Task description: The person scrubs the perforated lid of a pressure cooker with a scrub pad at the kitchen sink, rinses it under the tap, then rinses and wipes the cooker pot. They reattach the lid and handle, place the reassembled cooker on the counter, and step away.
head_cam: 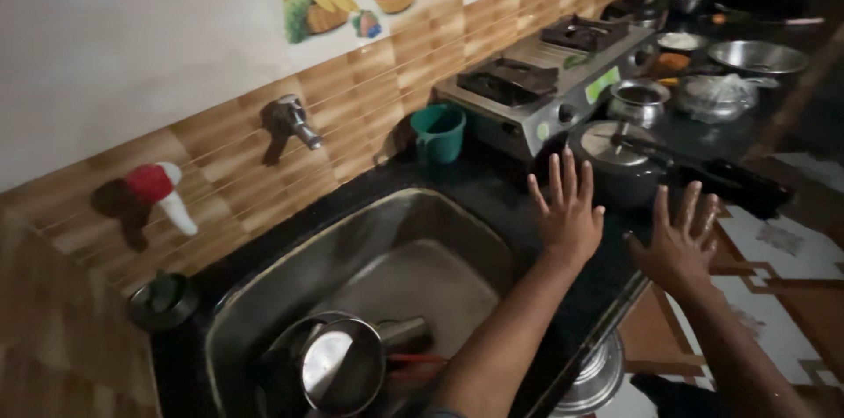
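**Both hands spread and empty above the counter edge, just short of the pressure cooker**

Left hand (567,211): fingers splayed wide, palm down, holding nothing. It hovers over the black stone counter (492,189) between sink and stove. Fingertips point at the dark lidded pressure cooker with a long black handle (620,163), near it but apart.

Right hand (679,242): also wide open and empty, fingers fanned. It sits over the counter's front edge, just below the cooker's handle; whether a fingertip brushes the handle is hard to tell in this dim light.

Cooker stands on the counter, directly in front of the steel two-burner gas stove (549,71), its handle running out to the right.

Beside the stove's left end: a green plastic mug (438,132) against the wall.

Left of the hands: a stainless steel sink (352,251) set into the counter, holding a round steel pot with a shiny lid (338,365).

On the brown tiled wall (211,154) above the sink: a metal tap (294,119) and, further left, a red and white tap (163,189).

Right of the stove: a small steel pot (639,100), a clear plastic bag (716,94), and a wide steel bowl (758,56).
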